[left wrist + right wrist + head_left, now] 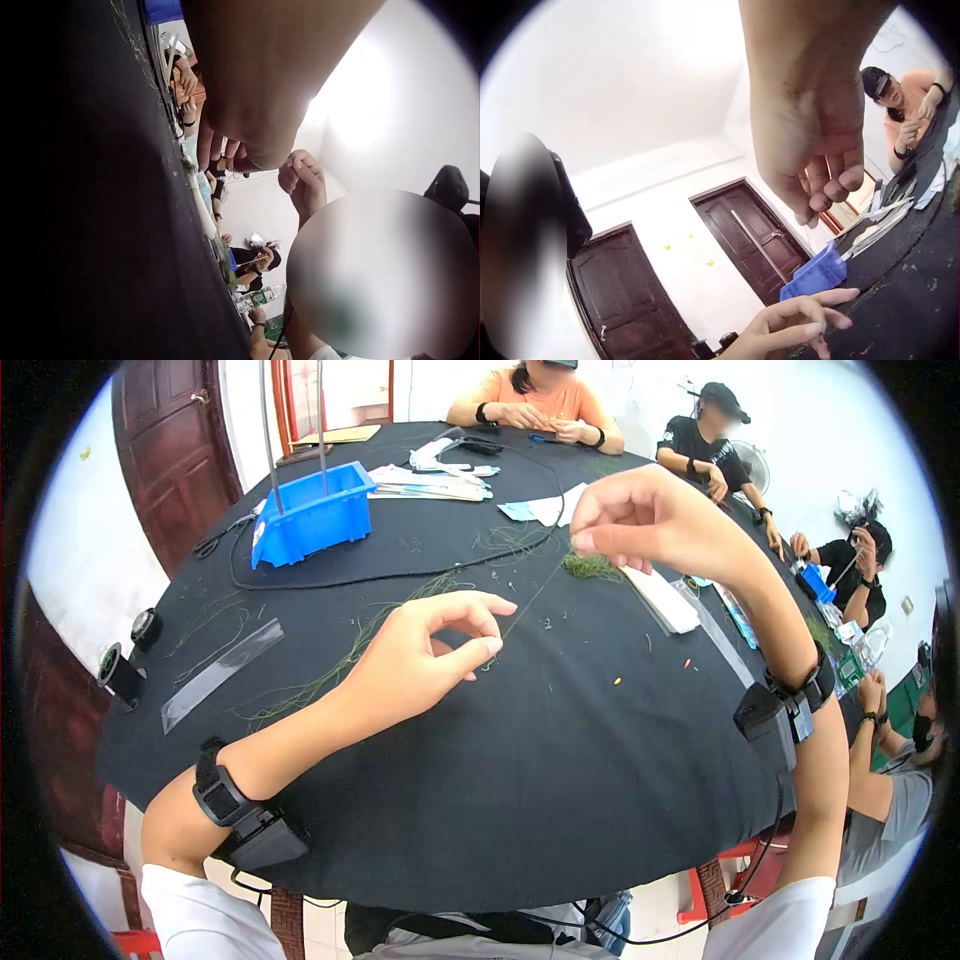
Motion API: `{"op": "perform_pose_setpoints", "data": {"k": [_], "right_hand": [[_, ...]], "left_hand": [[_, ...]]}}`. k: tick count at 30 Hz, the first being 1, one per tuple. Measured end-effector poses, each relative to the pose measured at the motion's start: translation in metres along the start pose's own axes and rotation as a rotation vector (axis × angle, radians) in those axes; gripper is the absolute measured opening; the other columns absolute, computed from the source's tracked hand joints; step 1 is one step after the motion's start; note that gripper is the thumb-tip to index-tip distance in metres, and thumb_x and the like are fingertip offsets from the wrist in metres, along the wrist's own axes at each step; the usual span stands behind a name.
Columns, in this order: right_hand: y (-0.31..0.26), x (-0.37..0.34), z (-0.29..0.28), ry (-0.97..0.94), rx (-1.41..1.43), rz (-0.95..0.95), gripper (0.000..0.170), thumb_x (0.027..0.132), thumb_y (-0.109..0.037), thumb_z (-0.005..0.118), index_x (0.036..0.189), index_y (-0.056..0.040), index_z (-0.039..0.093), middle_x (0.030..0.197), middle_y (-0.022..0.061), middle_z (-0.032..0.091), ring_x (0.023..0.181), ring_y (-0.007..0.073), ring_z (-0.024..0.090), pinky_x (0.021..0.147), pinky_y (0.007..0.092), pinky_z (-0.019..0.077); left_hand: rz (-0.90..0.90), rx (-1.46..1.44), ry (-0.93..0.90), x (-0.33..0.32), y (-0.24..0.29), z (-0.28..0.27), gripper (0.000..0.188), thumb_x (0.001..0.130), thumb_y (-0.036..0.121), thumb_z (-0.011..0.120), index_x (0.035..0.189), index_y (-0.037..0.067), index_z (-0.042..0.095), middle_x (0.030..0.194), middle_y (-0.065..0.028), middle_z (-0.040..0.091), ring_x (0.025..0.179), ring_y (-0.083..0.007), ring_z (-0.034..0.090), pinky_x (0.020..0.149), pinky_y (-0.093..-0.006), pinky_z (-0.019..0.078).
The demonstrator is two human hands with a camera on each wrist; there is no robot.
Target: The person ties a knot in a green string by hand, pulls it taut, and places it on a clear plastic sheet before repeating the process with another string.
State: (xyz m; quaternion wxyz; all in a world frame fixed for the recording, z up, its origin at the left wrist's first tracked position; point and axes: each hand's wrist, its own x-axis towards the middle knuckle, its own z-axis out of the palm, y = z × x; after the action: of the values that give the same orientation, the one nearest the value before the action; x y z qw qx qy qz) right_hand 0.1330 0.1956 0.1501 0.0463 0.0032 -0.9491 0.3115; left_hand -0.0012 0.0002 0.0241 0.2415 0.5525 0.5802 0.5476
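A: Head view: where is the thread?

B: The thread (533, 600) runs as a fine, nearly straight line above the dark surface (560, 790), between the left hand (415, 650) and the right hand (650, 515). Loose strands (352, 657) lie beside the left forearm, and a green tangle (592, 567) appears just below the right fingers.

A: How would such a thread handle?

B: Probably as almost weightless, limp and easily snagged or snapped. It is best taken near an end, between thumb and fingertip, with a gentle pull.

A: And the hands?

B: The right is closed to a narrow pinch, apparently on the thread's upper end. The left has its forefinger extended and its thumb bent below, a small gap between; the thread reaches the thumb, but whether it is gripped there cannot be told.

A: Left wrist view?

B: The left hand is dark in the foreground, its fingertips partly hidden. Beyond it, the right thumb meets the bent forefinger. No thread can be made out.

A: Right wrist view?

B: The right fingers curl inward; below, the left forefinger points outward, near the blue bin (816, 274) in outline. The thread is too fine to trace.
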Motion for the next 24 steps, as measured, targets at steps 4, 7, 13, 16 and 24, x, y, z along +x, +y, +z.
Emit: {"op": "perform_pose_setpoints", "data": {"k": [4,7,13,16,24], "right_hand": [[-0.017,0.02,0.002,-0.014,0.042,-0.115,0.016,0.085,-0.022,0.063,0.082,-0.007,0.067,0.059,-0.0034,0.055,0.049,0.0034,0.05,0.045,0.0185,0.0389],[-0.029,0.039,0.009,-0.019,0.052,-0.207,0.016,0.084,-0.021,0.063,0.083,-0.006,0.068,0.06,-0.0025,0.056,0.051,0.0039,0.051,0.047,0.0189,0.0406],[-0.053,0.067,0.012,-0.045,-0.008,-0.255,0.017,0.083,-0.021,0.063,0.087,-0.0049,0.068,0.064,-0.0007,0.059,0.053,0.0049,0.053,0.049,0.0193,0.0435],[-0.052,0.083,0.009,-0.028,0.008,-0.29,0.018,0.083,-0.02,0.065,0.09,-0.0043,0.067,0.066,0.0,0.06,0.056,0.0054,0.056,0.051,0.0194,0.0469],[-0.032,0.111,0.011,-0.007,0.128,-0.287,0.017,0.083,-0.018,0.066,0.092,-0.0042,0.065,0.072,-0.0002,0.063,0.065,0.0049,0.059,0.058,0.0186,0.05]], "left_hand": [[0.137,0.012,-0.062,0.003,-0.003,-0.007,0.006,0.085,0.008,0.062,0.083,0.002,0.06,0.131,-0.0159,0.051,0.101,-0.0136,0.057,0.084,-0.0281,0.0472],[0.128,-0.128,-0.118,0.001,-0.002,-0.012,0.004,0.086,0.008,0.061,0.084,0.004,0.06,0.129,-0.017,0.053,0.107,-0.0152,0.055,0.092,-0.0299,0.042],[-0.087,-0.244,-0.13,-0.01,0.0,-0.031,0.007,0.089,0.01,0.059,0.087,0.003,0.06,0.109,-0.0149,0.064,0.104,-0.0191,0.059,0.093,-0.0323,0.043],[-0.098,-0.256,-0.124,-0.013,-0.007,-0.044,0.01,0.089,0.011,0.058,0.088,0.001,0.059,0.104,-0.0153,0.065,0.101,-0.0222,0.062,0.092,-0.0339,0.0459],[-0.197,-0.446,-0.049,-0.029,-0.008,-0.072,0.012,0.09,0.011,0.057,0.091,0.0,0.058,0.095,-0.0139,0.065,0.092,-0.0247,0.065,0.077,-0.036,0.0556]]}}
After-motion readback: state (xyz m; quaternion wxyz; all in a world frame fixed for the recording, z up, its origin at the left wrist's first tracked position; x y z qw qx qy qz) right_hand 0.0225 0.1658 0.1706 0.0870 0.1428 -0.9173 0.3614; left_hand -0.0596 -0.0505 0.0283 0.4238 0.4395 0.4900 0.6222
